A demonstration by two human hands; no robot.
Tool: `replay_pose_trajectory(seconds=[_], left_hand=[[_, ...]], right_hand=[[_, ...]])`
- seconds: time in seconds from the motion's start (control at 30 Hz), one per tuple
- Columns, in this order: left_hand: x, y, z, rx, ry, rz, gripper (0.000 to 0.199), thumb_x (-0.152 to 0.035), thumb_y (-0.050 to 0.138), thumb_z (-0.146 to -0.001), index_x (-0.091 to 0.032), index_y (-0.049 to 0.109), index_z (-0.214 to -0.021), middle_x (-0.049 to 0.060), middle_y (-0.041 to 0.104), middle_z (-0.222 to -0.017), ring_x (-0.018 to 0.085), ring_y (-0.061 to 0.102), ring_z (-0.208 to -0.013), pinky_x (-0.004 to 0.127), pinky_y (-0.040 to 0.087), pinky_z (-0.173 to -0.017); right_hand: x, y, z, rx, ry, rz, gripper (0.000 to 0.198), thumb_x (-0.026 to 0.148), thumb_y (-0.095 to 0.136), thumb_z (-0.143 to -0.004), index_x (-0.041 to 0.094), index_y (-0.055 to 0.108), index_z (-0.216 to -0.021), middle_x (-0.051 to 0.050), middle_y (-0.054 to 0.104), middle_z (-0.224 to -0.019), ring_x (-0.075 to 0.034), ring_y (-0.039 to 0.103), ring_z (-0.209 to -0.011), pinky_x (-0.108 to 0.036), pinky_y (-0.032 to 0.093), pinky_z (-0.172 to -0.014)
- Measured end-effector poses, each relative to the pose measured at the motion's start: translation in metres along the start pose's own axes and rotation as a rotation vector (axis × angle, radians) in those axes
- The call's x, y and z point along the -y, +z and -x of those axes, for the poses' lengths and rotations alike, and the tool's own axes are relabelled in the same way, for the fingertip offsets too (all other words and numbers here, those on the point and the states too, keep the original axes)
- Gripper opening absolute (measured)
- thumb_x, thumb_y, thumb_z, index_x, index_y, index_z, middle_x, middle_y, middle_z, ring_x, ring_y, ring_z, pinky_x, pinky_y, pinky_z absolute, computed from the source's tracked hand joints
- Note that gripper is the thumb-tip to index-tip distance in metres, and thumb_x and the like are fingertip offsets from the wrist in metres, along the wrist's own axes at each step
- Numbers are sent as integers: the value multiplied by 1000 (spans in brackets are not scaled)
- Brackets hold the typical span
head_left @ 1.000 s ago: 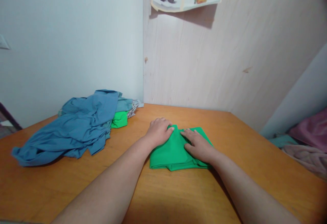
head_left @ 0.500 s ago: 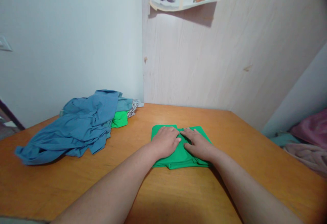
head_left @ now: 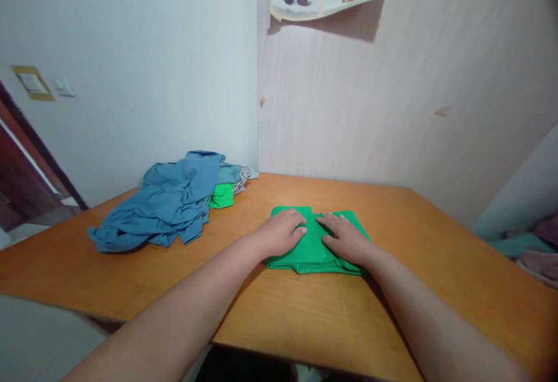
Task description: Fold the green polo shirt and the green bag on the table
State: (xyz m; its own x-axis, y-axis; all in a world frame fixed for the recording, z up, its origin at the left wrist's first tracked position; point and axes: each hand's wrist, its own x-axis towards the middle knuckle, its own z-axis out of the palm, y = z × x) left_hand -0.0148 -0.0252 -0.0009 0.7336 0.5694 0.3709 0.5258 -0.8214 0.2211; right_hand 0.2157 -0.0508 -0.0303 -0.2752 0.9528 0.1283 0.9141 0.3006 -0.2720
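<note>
A folded green garment (head_left: 314,251) lies flat on the wooden table (head_left: 279,312) in front of me, its layers showing along the near edge. My left hand (head_left: 283,232) rests on its left part, palm down with the fingers lying on the cloth. On the right part lies my right hand (head_left: 346,239), its fingers spread and the thumb apart. Neither hand grips the fabric. The garment's exact kind cannot be made out while it is folded.
To the left lies a crumpled heap of blue clothes (head_left: 170,202), with a bright green cloth (head_left: 222,196) and a striped cloth (head_left: 243,178) at its right end. Walls stand behind the table. More fabric (head_left: 538,266) lies beyond the right edge.
My view has shifted left and shows more of the table's near edge. My left hand has slid slightly left on the green garment, widening the gap between my hands.
</note>
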Motion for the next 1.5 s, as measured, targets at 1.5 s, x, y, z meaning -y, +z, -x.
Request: replay_pose_trajectory(seconds=[1.5], left_hand=[[-43,-35,81,98,-27,-409,7,-24,56,-85,-22,62,-88,6,68,-92,25,61,-91,39,43,-80]], right_hand=[[4,-1,-2,-15,-7,10,63,31,49,-84,14,48,-144,-13,41,-152,-28,31,-144,-49,16,-119]])
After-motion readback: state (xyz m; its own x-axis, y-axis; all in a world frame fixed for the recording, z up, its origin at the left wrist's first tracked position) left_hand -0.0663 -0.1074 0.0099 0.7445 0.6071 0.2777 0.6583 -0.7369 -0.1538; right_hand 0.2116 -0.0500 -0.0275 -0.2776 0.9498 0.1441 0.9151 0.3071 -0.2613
